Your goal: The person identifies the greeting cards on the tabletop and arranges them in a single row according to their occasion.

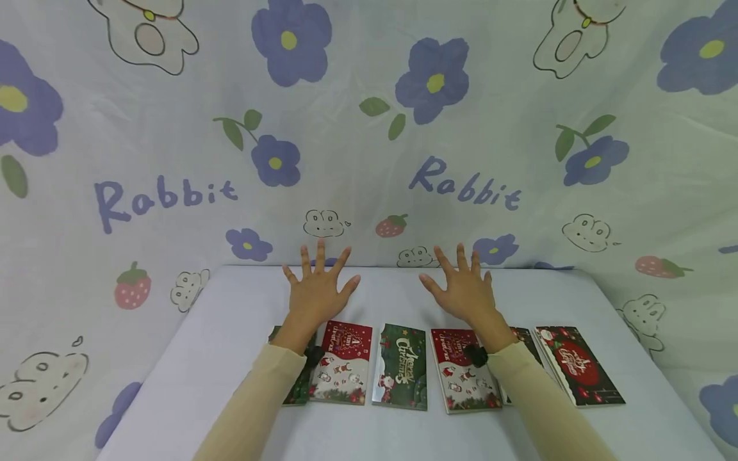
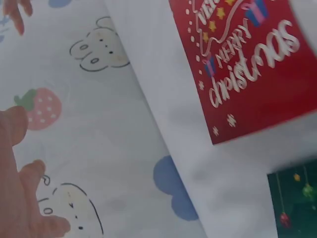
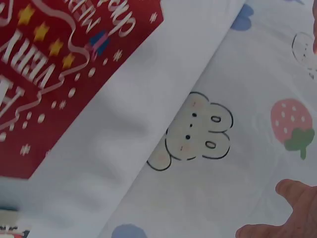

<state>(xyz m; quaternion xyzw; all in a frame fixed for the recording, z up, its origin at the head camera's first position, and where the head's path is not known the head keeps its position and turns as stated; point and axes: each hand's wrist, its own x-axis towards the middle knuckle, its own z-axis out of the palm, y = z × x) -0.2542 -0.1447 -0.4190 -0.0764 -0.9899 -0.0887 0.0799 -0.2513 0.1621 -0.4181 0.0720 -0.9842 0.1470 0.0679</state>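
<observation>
My left hand [image 1: 316, 294] hovers over the far part of the white table, fingers spread and straight, holding nothing. Level with it on the right is my right hand [image 1: 464, 291], also spread and empty. Beneath and nearer to me lies a row of Christmas-printed booklets or cards. A red-and-white one [image 1: 341, 363] is by my left wrist, with a green one [image 1: 295, 384] partly hidden under that arm. Another green one [image 1: 400, 368] lies in the middle. By my right wrist lies a second red-and-white one [image 1: 461, 374]; the right forearm partly covers a further one [image 1: 526, 339].
At the row's right end lies a dark green and red booklet [image 1: 579, 366] with pale edges. The white table [image 1: 190, 384] meets a hanging cloth [image 1: 357, 147] printed with flowers, rabbits and strawberries at its back edge. Dark wrist bands [image 1: 475, 355] sit at both wrists.
</observation>
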